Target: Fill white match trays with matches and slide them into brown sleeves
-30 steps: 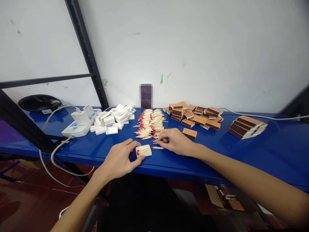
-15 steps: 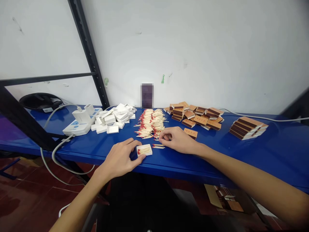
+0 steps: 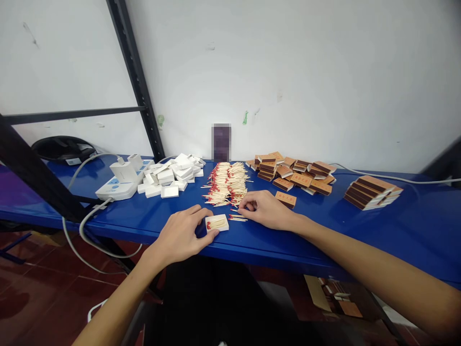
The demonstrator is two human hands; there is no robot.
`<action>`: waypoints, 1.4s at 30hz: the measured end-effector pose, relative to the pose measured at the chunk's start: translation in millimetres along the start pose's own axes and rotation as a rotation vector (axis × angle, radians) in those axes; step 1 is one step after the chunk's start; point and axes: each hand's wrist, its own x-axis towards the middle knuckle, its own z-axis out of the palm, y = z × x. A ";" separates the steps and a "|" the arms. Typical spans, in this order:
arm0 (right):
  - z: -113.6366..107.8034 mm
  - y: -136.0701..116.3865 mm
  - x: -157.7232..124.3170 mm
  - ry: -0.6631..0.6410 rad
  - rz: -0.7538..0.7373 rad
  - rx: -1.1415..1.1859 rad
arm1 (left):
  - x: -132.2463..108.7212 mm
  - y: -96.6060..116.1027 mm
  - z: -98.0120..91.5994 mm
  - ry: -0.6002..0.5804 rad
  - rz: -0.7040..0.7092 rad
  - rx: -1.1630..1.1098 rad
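While a small white rectangular tray (image 3: pixel 225 224) holding red-tipped matches (image 3: pixel 216 224) sits near the front edge of a blue shelf (image 3: pixel 378 233), the left hand (image 3: pixel 185 233) clamps it between thumb and fingers. The right hand (image 3: pixel 264 209) bunches its fingers together at loose matches (image 3: pixel 238 218), any grip unclear. Behind, a match heap (image 3: pixel 226 183) separates piled white trays (image 3: pixel 176 174) from tan-and-brown matchboxes (image 3: pixel 300 179).
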 end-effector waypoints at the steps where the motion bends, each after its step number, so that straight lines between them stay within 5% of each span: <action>1: -0.5 -0.9 -0.3 -0.015 0.000 0.020 | -0.1 -0.1 -0.1 0.001 0.001 0.000; 5: -3.8 -2.4 -0.8 -0.055 0.001 0.076 | -0.6 -0.3 -0.1 0.005 0.002 0.003; 11: -6.7 7.0 0.8 0.100 -0.028 -0.075 | -0.1 -0.7 1.0 0.010 0.000 0.007; 42: -2.5 4.0 0.6 0.097 -0.070 -0.087 | -0.3 -0.3 0.3 0.016 0.001 -0.002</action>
